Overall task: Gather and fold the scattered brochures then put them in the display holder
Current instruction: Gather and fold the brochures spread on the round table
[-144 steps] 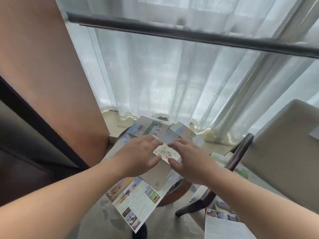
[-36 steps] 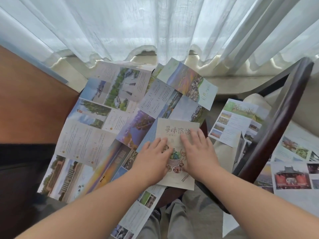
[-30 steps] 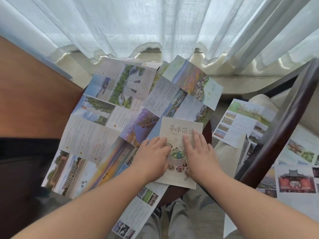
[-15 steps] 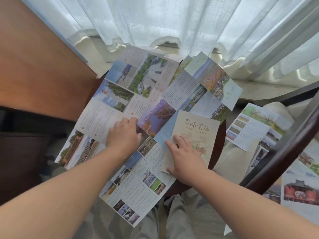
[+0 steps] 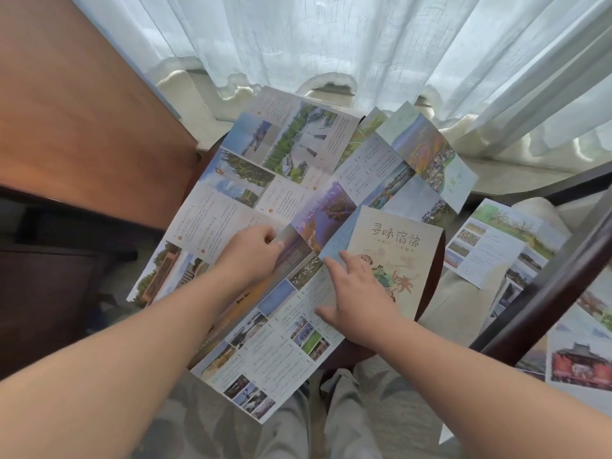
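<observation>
Several unfolded brochures overlap on a small round dark table (image 5: 347,354). A folded beige brochure (image 5: 402,240) with a printed title lies on them at the right. My left hand (image 5: 251,255) has its fingers curled and pinches the edge of an unfolded brochure with a sunset photo (image 5: 326,212) near the pile's middle. My right hand (image 5: 359,294) lies flat with fingers spread over the beige brochure's left edge and the long brochure in front (image 5: 275,354). No display holder is in view.
More unfolded brochures (image 5: 496,241) lie on a cushioned chair at the right, behind its dark wooden arm (image 5: 559,279). A wooden cabinet (image 5: 82,120) stands at the left and white curtains (image 5: 331,38) hang behind the table. My knees are below the table's edge.
My left hand left the folded beige brochure, moved left onto the unfolded sheets and curled on an edge. My right hand slid to the beige brochure's left edge. The view tilted down.
</observation>
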The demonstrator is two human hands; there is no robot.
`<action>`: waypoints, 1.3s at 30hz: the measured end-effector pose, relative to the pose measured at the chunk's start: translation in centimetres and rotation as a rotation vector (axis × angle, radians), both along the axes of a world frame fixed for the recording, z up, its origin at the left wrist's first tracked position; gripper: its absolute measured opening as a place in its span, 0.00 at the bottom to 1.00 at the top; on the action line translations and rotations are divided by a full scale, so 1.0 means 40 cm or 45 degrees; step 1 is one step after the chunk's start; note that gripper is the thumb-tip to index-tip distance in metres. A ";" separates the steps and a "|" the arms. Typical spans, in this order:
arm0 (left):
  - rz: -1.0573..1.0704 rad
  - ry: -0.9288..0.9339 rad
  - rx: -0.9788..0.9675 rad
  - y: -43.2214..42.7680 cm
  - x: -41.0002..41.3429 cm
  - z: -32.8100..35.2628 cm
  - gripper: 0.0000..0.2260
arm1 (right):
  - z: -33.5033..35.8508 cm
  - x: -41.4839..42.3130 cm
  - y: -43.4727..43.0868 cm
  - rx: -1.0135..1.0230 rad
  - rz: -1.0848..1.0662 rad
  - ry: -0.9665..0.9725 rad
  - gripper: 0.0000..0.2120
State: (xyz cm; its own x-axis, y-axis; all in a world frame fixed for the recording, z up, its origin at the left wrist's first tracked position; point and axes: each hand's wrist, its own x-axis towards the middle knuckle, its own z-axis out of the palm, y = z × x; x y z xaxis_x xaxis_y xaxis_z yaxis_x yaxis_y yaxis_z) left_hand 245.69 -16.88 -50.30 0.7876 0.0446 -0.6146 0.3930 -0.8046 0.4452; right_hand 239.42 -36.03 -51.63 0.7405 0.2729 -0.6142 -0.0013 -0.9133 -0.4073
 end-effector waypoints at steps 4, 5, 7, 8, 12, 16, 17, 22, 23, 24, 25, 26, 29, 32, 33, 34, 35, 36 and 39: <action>-0.092 -0.119 -0.125 -0.040 0.018 0.084 0.08 | 0.058 0.000 0.057 0.160 -0.070 0.005 0.50; -0.129 -0.124 -0.129 -0.049 0.024 0.106 0.07 | 0.072 0.005 0.067 0.184 -0.092 -0.002 0.51; -0.248 -0.060 -0.075 -0.053 0.034 0.148 0.05 | 0.100 0.017 0.075 0.211 -0.124 -0.005 0.51; -0.325 -0.012 -0.017 -0.043 0.032 0.171 0.05 | 0.119 0.021 0.077 0.210 -0.128 -0.009 0.51; -0.497 0.253 0.128 -0.002 -0.001 0.202 0.12 | 0.147 0.030 0.070 0.159 -0.128 0.046 0.51; -0.424 0.118 0.010 0.022 0.002 0.253 0.12 | 0.187 0.017 0.081 0.228 -0.120 0.059 0.54; -0.400 0.045 -0.032 0.024 0.014 0.271 0.16 | 0.200 0.016 0.087 0.256 -0.119 0.052 0.55; -0.335 -0.248 -0.179 0.015 0.063 0.373 0.19 | 0.282 0.016 0.117 0.431 -0.240 -0.038 0.54; -0.316 -0.281 -0.208 0.013 0.068 0.389 0.19 | 0.299 0.019 0.121 0.463 -0.286 -0.089 0.51; -0.294 -0.308 -0.240 0.010 0.073 0.405 0.19 | 0.315 0.022 0.124 0.490 -0.329 -0.141 0.47; -0.271 -0.332 -0.270 0.006 0.076 0.421 0.19 | 0.330 0.025 0.126 0.510 -0.360 -0.188 0.41; -0.247 -0.351 -0.300 0.001 0.079 0.436 0.18 | 0.345 0.028 0.127 0.524 -0.379 -0.230 0.34; -0.170 -0.369 -0.421 -0.015 0.090 0.472 0.16 | 0.385 0.037 0.123 0.512 -0.408 -0.366 0.10; -0.095 -0.484 -0.493 -0.030 0.096 0.493 0.09 | 0.411 0.053 0.103 0.469 -0.501 -0.441 0.08; -0.076 -0.579 -0.450 -0.033 0.098 0.499 0.07 | 0.420 0.061 0.092 0.474 -0.543 -0.451 0.09; -0.048 -0.665 -0.419 -0.035 0.099 0.502 0.08 | 0.429 0.071 0.082 0.489 -0.589 -0.458 0.10; -0.009 -0.722 -0.421 -0.033 0.101 0.502 0.11 | 0.439 0.082 0.071 0.518 -0.636 -0.462 0.11; 0.034 -0.743 -0.445 -0.031 0.103 0.499 0.14 | 0.450 0.093 0.062 0.567 -0.682 -0.457 0.11; 0.153 -0.623 -0.532 -0.028 0.099 0.479 0.19 | 0.491 0.124 0.042 0.799 -0.809 -0.392 0.09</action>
State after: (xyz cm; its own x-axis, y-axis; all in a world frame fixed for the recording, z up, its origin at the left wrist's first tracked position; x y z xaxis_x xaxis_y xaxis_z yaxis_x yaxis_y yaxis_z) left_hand 249.64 -18.02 -31.12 0.9851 -0.0152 -0.1712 0.1422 -0.4879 0.8613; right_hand 244.39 -34.36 -31.97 0.9693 -0.0232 -0.2450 -0.2342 -0.3922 -0.8895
